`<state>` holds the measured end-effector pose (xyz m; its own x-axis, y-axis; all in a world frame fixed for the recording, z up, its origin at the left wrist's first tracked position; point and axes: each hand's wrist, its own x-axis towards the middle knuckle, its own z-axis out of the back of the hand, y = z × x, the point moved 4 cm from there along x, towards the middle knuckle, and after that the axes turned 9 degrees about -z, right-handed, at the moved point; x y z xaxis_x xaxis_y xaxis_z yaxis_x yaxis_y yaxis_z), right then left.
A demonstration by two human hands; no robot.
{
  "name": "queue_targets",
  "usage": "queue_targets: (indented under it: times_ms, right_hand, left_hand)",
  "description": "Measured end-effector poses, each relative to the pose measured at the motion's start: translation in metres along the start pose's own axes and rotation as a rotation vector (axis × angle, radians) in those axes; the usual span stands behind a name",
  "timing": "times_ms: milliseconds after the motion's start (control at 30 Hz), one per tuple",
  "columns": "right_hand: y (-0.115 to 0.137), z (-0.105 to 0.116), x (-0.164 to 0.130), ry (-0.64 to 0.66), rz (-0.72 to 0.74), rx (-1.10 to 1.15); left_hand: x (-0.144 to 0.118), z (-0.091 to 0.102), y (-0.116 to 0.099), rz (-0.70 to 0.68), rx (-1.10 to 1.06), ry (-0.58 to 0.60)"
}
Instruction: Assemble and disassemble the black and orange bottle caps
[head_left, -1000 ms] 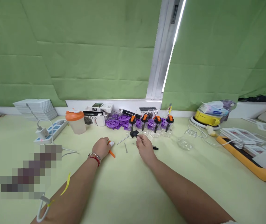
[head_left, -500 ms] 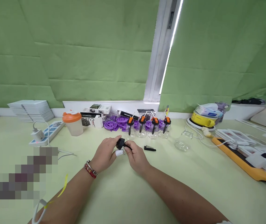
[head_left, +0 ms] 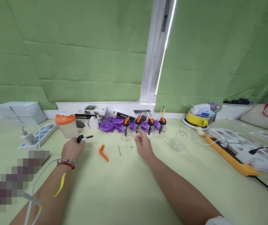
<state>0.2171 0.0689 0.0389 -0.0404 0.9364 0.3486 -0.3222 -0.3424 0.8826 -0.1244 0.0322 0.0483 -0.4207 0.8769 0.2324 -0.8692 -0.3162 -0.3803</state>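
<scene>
Between the left forearm (head_left: 58, 184) and the right forearm (head_left: 181, 187), a broad stretch of pale green tabletop (head_left: 115, 193) lay open to a passing hand. Farther in, a bent orange plastic piece (head_left: 103, 155) and a slim silver metal rod (head_left: 119, 150) were low obstacles. Past the right hand (head_left: 144, 146), four clear glass bottles with black-and-orange tops (head_left: 150, 122) barred the way, purple spoked plastic parts (head_left: 107, 127) crowding behind. A clear glass flask (head_left: 177, 144) (easily overlooked) stood farther right, with room around it. A black stemmed piece (head_left: 80, 138) jutted from the left hand (head_left: 72, 150).

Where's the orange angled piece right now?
Head view, left of centre: the orange angled piece lies between the left hand and the thin metal rod, nearer the rod.
</scene>
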Motion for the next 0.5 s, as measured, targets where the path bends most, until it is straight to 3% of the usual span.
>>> queue_targets:
  times_ms: [133, 300, 500]
  right_hand:
    - [-0.013, 0.014, 0.011, -0.091, -0.033, -0.014]
    - [-0.019, 0.016, 0.014, -0.084, -0.060, -0.009]
    - [-0.025, 0.018, 0.017, -0.101, -0.126, -0.011]
  left_hand:
    - [0.007, -0.016, 0.018, 0.061, 0.045, 0.153]
    - [0.005, -0.023, 0.014, 0.033, 0.083, 0.171]
    - [0.004, -0.025, 0.008, -0.106, 0.139, 0.168]
